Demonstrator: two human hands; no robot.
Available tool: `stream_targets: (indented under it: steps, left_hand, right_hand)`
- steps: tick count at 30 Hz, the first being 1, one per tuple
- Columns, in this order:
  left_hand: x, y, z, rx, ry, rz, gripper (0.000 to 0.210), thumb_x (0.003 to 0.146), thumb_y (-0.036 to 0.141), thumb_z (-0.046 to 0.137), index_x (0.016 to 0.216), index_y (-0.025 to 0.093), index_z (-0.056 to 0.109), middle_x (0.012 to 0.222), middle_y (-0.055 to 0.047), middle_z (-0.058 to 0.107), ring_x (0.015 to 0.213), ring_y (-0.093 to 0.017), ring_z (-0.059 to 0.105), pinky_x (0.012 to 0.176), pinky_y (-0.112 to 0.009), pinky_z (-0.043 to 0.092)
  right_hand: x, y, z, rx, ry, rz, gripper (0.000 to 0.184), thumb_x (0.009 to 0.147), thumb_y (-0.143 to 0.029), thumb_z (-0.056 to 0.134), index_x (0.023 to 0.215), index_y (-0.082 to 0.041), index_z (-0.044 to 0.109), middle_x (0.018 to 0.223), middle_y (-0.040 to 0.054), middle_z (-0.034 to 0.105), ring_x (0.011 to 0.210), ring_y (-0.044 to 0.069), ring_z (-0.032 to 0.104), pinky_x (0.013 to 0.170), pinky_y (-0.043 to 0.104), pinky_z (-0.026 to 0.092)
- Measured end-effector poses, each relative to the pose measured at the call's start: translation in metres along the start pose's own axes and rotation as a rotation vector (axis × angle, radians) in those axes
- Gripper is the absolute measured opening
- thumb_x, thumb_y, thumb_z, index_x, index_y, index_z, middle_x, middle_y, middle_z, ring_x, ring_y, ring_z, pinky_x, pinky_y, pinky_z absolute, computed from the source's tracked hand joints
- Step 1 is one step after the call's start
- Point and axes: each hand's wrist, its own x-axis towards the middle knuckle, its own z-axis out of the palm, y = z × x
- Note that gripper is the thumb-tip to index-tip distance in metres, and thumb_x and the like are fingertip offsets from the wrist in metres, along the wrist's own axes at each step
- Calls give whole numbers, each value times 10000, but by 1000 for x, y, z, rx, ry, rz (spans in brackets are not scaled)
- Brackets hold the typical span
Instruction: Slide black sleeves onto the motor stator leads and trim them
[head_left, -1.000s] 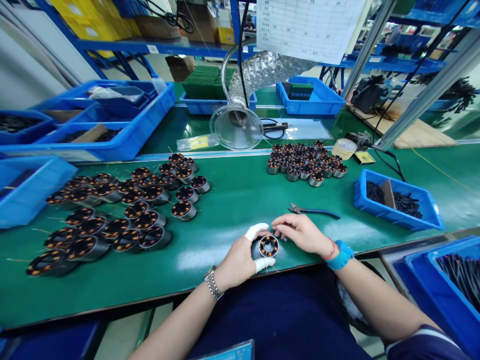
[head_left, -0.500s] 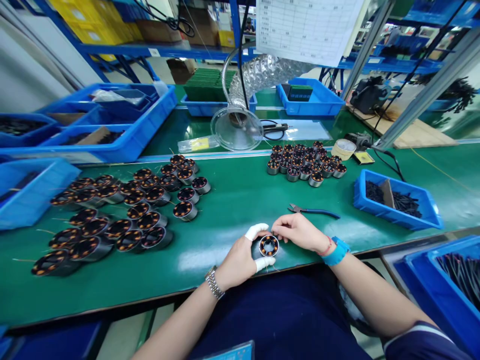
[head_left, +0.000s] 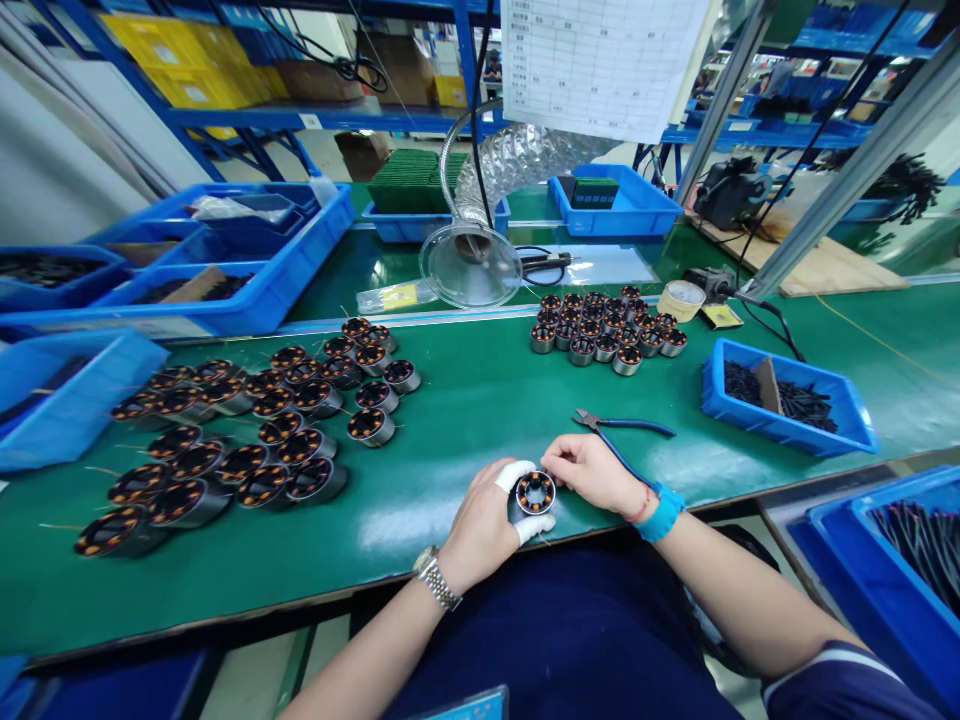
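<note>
A motor stator (head_left: 535, 493), a metal ring with copper windings inside, is gripped at the table's front edge by my left hand (head_left: 491, 515). White finger covers show on that hand's thumb and index finger, which wrap the ring from both sides. At the ring's upper right rim, my right hand (head_left: 589, 470) has its fingertips pinched together; whatever lies between them is too small to make out. Diagonal cutters (head_left: 626, 427) with blue handles lie just beyond my right hand, jaws pointing left.
Many stators (head_left: 262, 440) stand at the left, and a tighter group (head_left: 600, 328) sits at the back right. A blue bin (head_left: 787, 432) of black pieces is at the right. Behind hangs a clear fume hood (head_left: 471, 270) on a silver duct.
My right hand has shifted slightly left and its fingers now sit closer to the ring's rim. The left hand still holds the stator. The whole view has swung a little.
</note>
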Motion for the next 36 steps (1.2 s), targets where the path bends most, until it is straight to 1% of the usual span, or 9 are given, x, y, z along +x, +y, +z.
stream_targets:
  steps: [4, 7, 11, 14, 17, 23, 25, 30, 36]
  left_hand:
    - [-3, 3, -14, -342, -179, -77, 562, 622, 375, 719, 1118, 192, 528, 1121, -94, 597, 1034, -259, 544, 941, -437, 390]
    - [-9, 7, -26, -764, -363, -155, 588, 615, 438, 702, 1116, 176, 543, 1091, -89, 624, 990, -254, 575, 897, -399, 431]
    - [-13, 11, -26, -1025, -434, -235, 604, 560, 489, 695, 1040, 136, 591, 988, -120, 658, 891, -274, 608, 794, -385, 471]
    - [-12, 11, -22, -1062, -446, -242, 614, 561, 482, 689, 1055, 135, 579, 987, -125, 657, 895, -275, 610, 790, -384, 471]
    - [-11, 10, -22, -945, -428, -191, 584, 618, 474, 659, 1091, 150, 548, 1030, -114, 641, 927, -265, 600, 821, -395, 465]
    - [-6, 9, -17, 59, 2, 168, 427, 668, 269, 669, 1076, 216, 556, 1086, -88, 603, 1091, -276, 489, 1019, -508, 261]
    - [-4, 6, -13, 224, 58, 246, 396, 681, 234, 655, 1063, 214, 554, 1048, -84, 611, 1085, -273, 488, 1037, -524, 213]
    - [0, -1, -11, 192, 15, 221, 497, 657, 282, 700, 1105, 221, 493, 1019, -76, 587, 968, -254, 527, 919, -473, 376]
    - [3, -4, -16, 117, -43, 221, 448, 681, 359, 687, 1075, 238, 510, 959, -55, 592, 892, -223, 534, 810, -391, 426]
  right_hand:
    - [-15, -7, -12, -195, 32, -395, 170, 823, -244, 504, 913, -163, 622, 894, 60, 641, 815, 134, 565, 751, 275, 451]
    - [-24, -12, -21, -299, -23, -718, 172, 850, -223, 482, 962, -177, 605, 923, 70, 620, 882, 135, 545, 792, 280, 451]
    - [-28, -17, -23, -361, -52, -850, 133, 856, -188, 469, 914, -163, 585, 859, 69, 599, 857, 132, 514, 782, 270, 446]
    - [-29, -20, -18, -358, -65, -793, 133, 868, -182, 431, 836, -156, 558, 823, 69, 565, 832, 131, 488, 767, 263, 434]
    - [-31, -22, -11, -286, -48, -626, 178, 874, -187, 396, 741, -165, 512, 770, 46, 534, 759, 119, 466, 718, 251, 415]
    - [-23, -17, 6, 101, -51, 93, 178, 792, -214, 451, 621, -163, 461, 544, -39, 431, 503, 68, 364, 487, 202, 318]
    - [-17, -13, 10, 206, -60, 216, 175, 778, -220, 440, 612, -163, 452, 483, -56, 396, 439, 59, 335, 428, 195, 282]
    - [-13, -7, 13, 220, 50, 187, 142, 731, -248, 535, 637, -141, 539, 541, -33, 489, 507, 65, 412, 489, 195, 341]
    - [-28, -6, 15, 73, 109, -105, 160, 794, -227, 517, 803, -167, 665, 772, 27, 605, 741, 124, 531, 726, 263, 420]
